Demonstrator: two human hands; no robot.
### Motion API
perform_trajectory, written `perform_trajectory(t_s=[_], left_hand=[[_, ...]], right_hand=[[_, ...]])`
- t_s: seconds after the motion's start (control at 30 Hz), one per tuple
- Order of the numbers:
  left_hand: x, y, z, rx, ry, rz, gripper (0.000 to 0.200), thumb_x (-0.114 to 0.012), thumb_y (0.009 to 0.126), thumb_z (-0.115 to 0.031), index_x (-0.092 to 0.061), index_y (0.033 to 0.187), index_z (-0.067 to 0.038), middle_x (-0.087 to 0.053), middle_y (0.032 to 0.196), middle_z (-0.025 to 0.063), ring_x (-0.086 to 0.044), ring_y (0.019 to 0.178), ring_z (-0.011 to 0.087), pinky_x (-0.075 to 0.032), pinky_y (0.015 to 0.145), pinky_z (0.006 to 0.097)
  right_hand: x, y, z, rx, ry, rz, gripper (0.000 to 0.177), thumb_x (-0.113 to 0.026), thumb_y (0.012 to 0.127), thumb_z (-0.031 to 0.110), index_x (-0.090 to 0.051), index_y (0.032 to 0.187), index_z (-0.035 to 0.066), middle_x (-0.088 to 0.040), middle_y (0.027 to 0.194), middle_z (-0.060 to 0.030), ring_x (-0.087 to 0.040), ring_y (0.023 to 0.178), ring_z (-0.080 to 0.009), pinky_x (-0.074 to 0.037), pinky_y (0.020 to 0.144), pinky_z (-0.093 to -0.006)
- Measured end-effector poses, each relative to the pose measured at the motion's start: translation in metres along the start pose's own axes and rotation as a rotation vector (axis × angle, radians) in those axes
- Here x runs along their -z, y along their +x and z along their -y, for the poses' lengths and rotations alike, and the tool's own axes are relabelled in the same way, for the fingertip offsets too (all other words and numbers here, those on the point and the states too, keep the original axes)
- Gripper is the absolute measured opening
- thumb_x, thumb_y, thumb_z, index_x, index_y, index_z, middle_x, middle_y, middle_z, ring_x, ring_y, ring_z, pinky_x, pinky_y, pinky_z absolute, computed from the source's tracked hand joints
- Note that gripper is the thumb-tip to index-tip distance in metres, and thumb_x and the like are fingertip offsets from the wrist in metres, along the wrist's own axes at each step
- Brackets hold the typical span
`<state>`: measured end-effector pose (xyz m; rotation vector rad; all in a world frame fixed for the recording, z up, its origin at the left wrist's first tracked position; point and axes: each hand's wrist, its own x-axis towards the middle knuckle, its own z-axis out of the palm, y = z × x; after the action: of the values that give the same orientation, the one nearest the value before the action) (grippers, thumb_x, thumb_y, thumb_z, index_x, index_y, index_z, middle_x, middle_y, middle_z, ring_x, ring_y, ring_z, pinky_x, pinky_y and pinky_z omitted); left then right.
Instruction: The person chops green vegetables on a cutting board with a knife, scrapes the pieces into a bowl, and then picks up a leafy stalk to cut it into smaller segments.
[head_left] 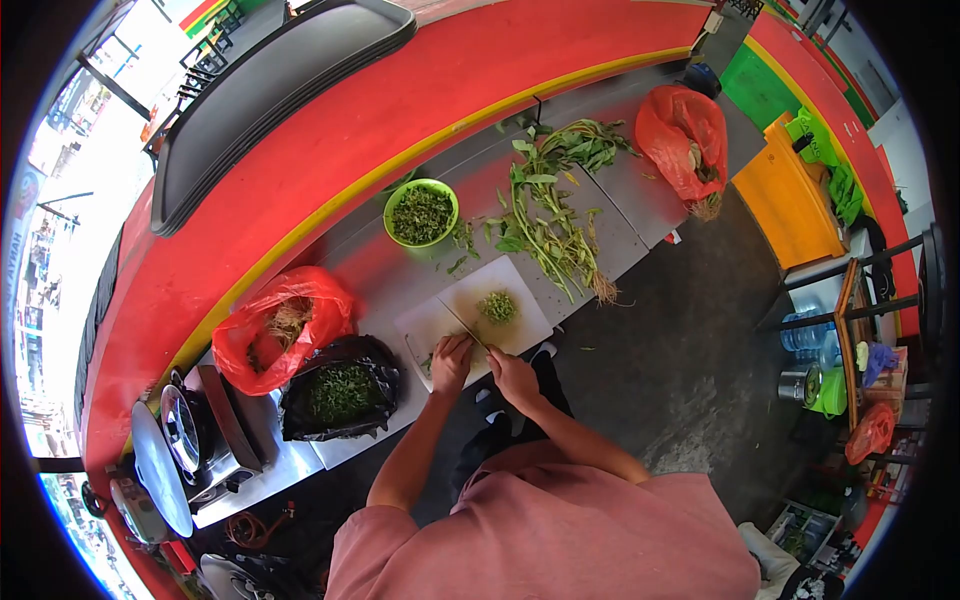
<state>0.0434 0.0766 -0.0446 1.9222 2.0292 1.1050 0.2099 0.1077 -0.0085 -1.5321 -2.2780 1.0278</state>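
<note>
My left hand (452,362) is closed at the left part of a white cutting board (532,322), fingers bunched over greens (428,366) that show beside it. My right hand (513,377) is wrapped round the handle of a knife (470,332), whose thin blade points up and left, close to my left fingertips. Just beyond the blade lies a small heap of chopped greens (497,307) on the board. A lime-green bowl (454,228) holding more chopped greens stands behind the board. Long leafy stems with roots (548,225) lie to the right on the steel counter.
Left of the board sit a black plastic bag (292,412) of greens and a red bag (330,290) with roots. Another red bag (672,130) rests at the counter's far right. A lidded pot (182,428) is at far left. Black trays (270,95) top the red wall.
</note>
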Motion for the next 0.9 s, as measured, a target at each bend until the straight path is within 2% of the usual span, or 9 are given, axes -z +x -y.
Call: perform_trajectory(t_s=[0.07,0.2,0.3,0.4,0.53,0.6,0.7,0.9], left_hand=[[-0.002,0.000,0.004,-0.017,-0.024,-0.003,0.024,-0.067,0.077,-0.002,-0.070,0.100,-0.005,-0.067,0.104,0.0078,-0.063,0.100,0.0289,-0.051,0.087,0.0410],[0.003,0.005,-0.005,-0.079,0.007,-0.042,0.028,-0.068,0.075,-0.002,-0.070,0.103,-0.005,-0.066,0.108,0.0083,-0.062,0.103,0.0288,-0.050,0.089,0.0423],[0.007,0.003,-0.004,-0.134,0.097,-0.028,0.033,-0.068,0.075,-0.003,-0.069,0.107,-0.005,-0.064,0.112,0.0083,-0.061,0.105,0.0284,-0.049,0.090,0.0432],[0.008,-0.001,-0.001,-0.090,0.103,0.066,0.035,-0.067,0.076,-0.005,-0.068,0.111,-0.006,-0.064,0.113,0.0075,-0.060,0.104,0.0267,-0.049,0.089,0.0426],[0.003,-0.002,0.004,-0.099,0.170,0.072,0.032,-0.066,0.078,-0.007,-0.069,0.110,-0.008,-0.066,0.111,0.0056,-0.062,0.099,0.0247,-0.050,0.086,0.0399],[0.000,-0.004,0.008,-0.091,0.173,0.061,0.031,-0.066,0.078,-0.007,-0.069,0.108,-0.008,-0.067,0.110,0.0050,-0.062,0.098,0.0243,-0.051,0.084,0.0391],[-0.001,-0.004,0.010,-0.112,0.136,0.008,0.028,-0.066,0.079,-0.006,-0.069,0.106,-0.008,-0.068,0.109,0.0046,-0.063,0.095,0.0248,-0.051,0.083,0.0383],[0.004,-0.001,0.003,-0.083,0.104,0.002,0.025,-0.066,0.079,-0.005,-0.070,0.103,-0.008,-0.067,0.106,0.0041,-0.063,0.093,0.0255,-0.051,0.083,0.0383]], right_hand=[[-0.012,0.012,-0.006,0.122,-0.024,-0.113,0.029,-0.049,0.100,0.034,-0.059,0.122,0.018,-0.069,0.081,-0.0183,-0.067,0.068,-0.0402,-0.055,0.059,-0.0498],[-0.009,0.030,-0.005,0.150,-0.072,-0.087,0.029,-0.049,0.099,0.035,-0.059,0.121,0.019,-0.068,0.080,-0.0184,-0.067,0.068,-0.0403,-0.054,0.058,-0.0498],[-0.005,0.034,-0.012,0.152,-0.082,-0.095,0.029,-0.049,0.100,0.036,-0.060,0.119,0.017,-0.069,0.079,-0.0186,-0.067,0.070,-0.0404,-0.054,0.059,-0.0502],[0.004,0.041,-0.019,0.045,0.054,-0.090,0.032,-0.052,0.099,0.032,-0.064,0.115,0.006,-0.069,0.090,-0.0224,-0.066,0.081,-0.0425,-0.053,0.069,-0.0501],[0.007,0.037,-0.026,0.101,0.175,-0.128,0.034,-0.048,0.101,0.036,-0.064,0.115,0.009,-0.069,0.085,-0.0232,-0.066,0.081,-0.0426,-0.053,0.071,-0.0514],[0.011,0.029,-0.024,0.045,0.245,-0.049,0.034,-0.049,0.100,0.035,-0.064,0.114,0.008,-0.068,0.088,-0.0249,-0.066,0.085,-0.0429,-0.053,0.073,-0.0507],[0.016,0.013,-0.016,0.049,0.247,-0.013,0.030,-0.054,0.099,0.027,-0.063,0.114,0.003,-0.067,0.086,-0.0241,-0.065,0.084,-0.0424,-0.051,0.068,-0.0486],[0.018,-0.005,-0.007,0.032,0.219,-0.007,0.027,-0.053,0.099,0.027,-0.064,0.110,0.005,-0.065,0.080,-0.0243,-0.064,0.079,-0.0437,-0.050,0.065,-0.0509]])
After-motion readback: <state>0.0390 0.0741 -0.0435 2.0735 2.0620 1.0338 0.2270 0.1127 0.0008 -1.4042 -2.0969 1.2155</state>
